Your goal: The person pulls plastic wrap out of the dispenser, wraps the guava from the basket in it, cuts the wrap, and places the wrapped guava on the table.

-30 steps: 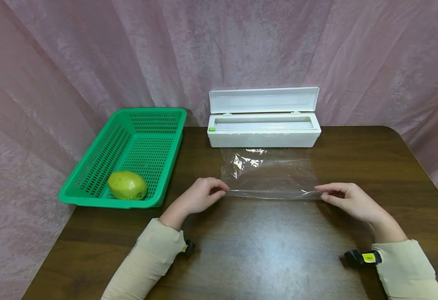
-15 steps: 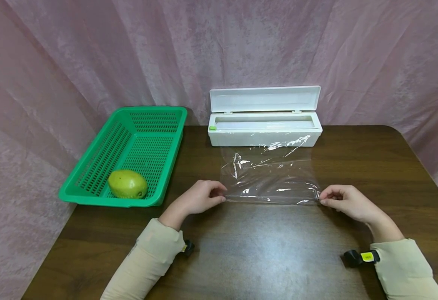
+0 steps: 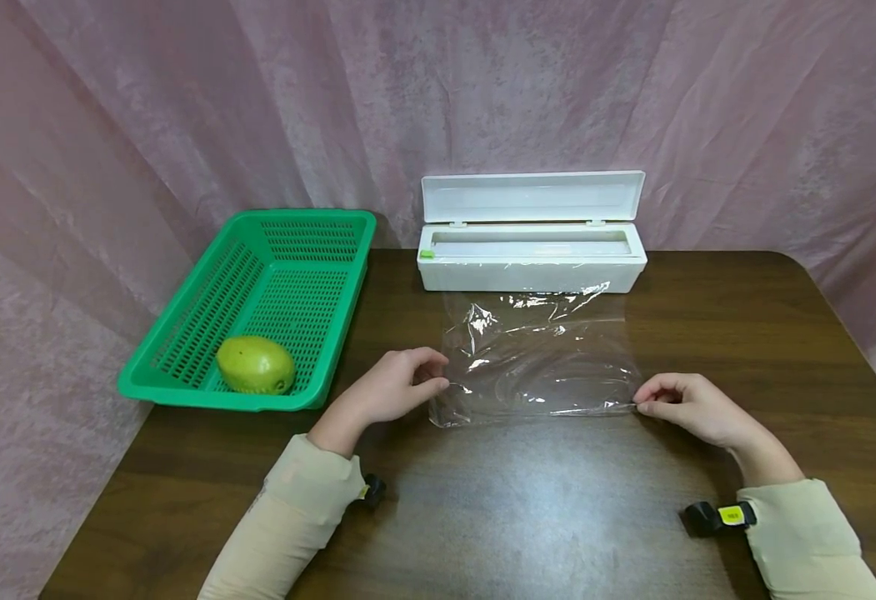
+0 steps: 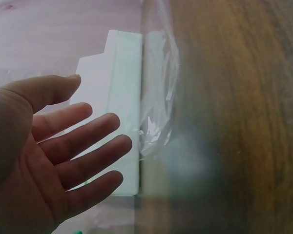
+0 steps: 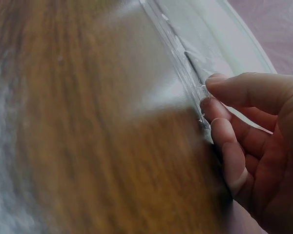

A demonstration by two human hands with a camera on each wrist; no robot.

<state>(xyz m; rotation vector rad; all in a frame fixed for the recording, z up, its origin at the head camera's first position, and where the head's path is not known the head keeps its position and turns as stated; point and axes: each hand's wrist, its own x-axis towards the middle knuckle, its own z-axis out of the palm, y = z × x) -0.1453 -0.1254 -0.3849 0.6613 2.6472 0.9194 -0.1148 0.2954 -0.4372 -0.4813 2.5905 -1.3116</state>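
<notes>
Clear plastic wrap (image 3: pixel 535 367) stretches from the front of the white wrap dispenser (image 3: pixel 532 275) toward me over the table. My right hand (image 3: pixel 696 412) pinches its near right corner between thumb and fingertips, as the right wrist view also shows. My left hand (image 3: pixel 388 387) is beside the wrap's left edge. In the left wrist view, the thumb and fingers (image 4: pixel 95 153) are spread apart with nothing between them. Below the left fingertips, the wrap's near left corner hangs loose and wrinkled. The dispenser's lid (image 3: pixel 532 197) is raised, with a small green piece (image 3: pixel 427 254) at its left end.
A green plastic basket (image 3: pixel 358 292) stands at the left of the wooden table (image 3: pixel 520 517). In its near part lies a yellow-green fruit (image 3: pixel 256 365), perhaps a mango or papaya. A pink curtain (image 3: pixel 543 83) hangs behind the table.
The wrap's near edge has come closer to me. My left hand has let go of its corner and shifted slightly left; my right hand has kept its pinch and lowered a little.
</notes>
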